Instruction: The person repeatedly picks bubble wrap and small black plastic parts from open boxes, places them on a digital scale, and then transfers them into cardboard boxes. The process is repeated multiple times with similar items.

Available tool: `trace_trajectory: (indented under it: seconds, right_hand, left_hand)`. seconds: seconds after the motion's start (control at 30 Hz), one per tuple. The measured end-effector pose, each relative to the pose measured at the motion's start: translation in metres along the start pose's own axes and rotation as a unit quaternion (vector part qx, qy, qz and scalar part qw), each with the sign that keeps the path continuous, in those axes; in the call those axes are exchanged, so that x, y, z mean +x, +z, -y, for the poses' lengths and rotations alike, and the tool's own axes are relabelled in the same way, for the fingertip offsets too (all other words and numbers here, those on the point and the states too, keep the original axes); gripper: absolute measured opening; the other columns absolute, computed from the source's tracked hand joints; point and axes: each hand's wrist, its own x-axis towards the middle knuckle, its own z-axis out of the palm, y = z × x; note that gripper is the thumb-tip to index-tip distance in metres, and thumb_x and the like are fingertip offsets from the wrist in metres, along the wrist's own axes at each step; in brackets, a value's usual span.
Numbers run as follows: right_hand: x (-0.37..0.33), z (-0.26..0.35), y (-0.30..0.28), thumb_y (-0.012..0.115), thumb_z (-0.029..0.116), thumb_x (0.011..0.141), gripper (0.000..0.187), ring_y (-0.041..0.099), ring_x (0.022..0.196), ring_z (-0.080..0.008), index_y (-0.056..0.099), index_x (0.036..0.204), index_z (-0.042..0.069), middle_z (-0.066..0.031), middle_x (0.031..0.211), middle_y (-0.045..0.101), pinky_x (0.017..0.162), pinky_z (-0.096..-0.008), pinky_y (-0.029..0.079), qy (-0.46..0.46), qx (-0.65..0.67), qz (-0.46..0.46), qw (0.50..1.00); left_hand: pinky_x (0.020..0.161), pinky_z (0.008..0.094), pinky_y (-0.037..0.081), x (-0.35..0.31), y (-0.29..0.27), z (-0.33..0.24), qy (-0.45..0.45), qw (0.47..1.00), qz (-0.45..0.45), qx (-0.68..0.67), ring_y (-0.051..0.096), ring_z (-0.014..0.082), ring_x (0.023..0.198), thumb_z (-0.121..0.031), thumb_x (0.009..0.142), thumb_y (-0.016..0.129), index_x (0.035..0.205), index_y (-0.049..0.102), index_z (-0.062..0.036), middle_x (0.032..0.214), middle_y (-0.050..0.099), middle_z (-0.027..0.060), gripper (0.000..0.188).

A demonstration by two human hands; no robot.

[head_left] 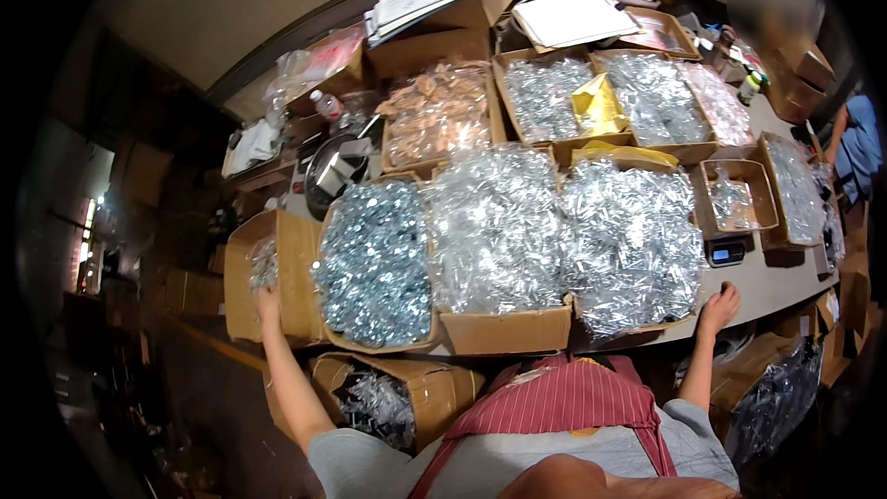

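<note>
Nearest, the left hand [268, 300] reaches into the open brown cardboard box at the left edge [282, 273], its grip closed on a clear plastic bag of small silver hardware [263, 263]. The right hand [719, 307] lies flat and released on the grey tabletop [776, 282], holding nothing. Beyond, three large cartons heaped with bagged shiny metal parts [504, 231] look full, so the sorting seems far from finished; farther boxes of similar bags [601, 97] also wait.

Scale [727, 252] right of boxes [504, 328]
</note>
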Motion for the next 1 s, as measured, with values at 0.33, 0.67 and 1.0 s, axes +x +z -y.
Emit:
trace_trajectory:
  seconds: [0.33,0.67,1.0]
  right_hand:
    - [-0.003,-0.021,0.007,0.050,0.006,0.083,0.031,0.056,0.104,-0.0354,0.060,0.112,0.005,-0.0150,0.109,0.062,0.091,-0.0459,0.042,-0.006,0.027,-0.016,0.999]
    - [0.000,-0.040,0.004,0.051,-0.002,0.077,0.025,0.057,0.096,-0.0370,0.059,0.100,-0.002,-0.0196,0.099,0.061,0.088,-0.0446,0.044,-0.011,0.189,-0.024,0.982]
    - [0.006,-0.030,-0.018,0.056,0.003,0.073,0.018,0.057,0.093,-0.0341,0.061,0.089,0.006,-0.0123,0.095,0.061,0.083,-0.0458,0.042,-0.031,0.247,-0.001,0.969]
  left_hand:
    - [0.075,0.0286,0.050,-0.037,-0.095,-0.084,-0.039,0.834,-0.186,-0.517,0.062,0.0171,0.087,-0.010,0.091,0.062,0.099,0.065,-0.0025,0.098,0.069,0.0085,0.012]
    - [0.076,0.0324,0.062,-0.139,-0.105,-0.386,0.042,0.642,0.355,-0.678,0.069,0.0280,0.097,-0.013,0.100,0.050,0.114,0.053,0.0068,0.114,0.065,0.0243,0.025]
    - [0.099,0.0451,0.053,-0.344,-0.080,-0.683,0.184,0.437,0.618,-0.627,0.060,0.0345,0.115,-0.011,0.100,0.046,0.121,0.048,0.0091,0.120,0.059,0.0257,0.029]
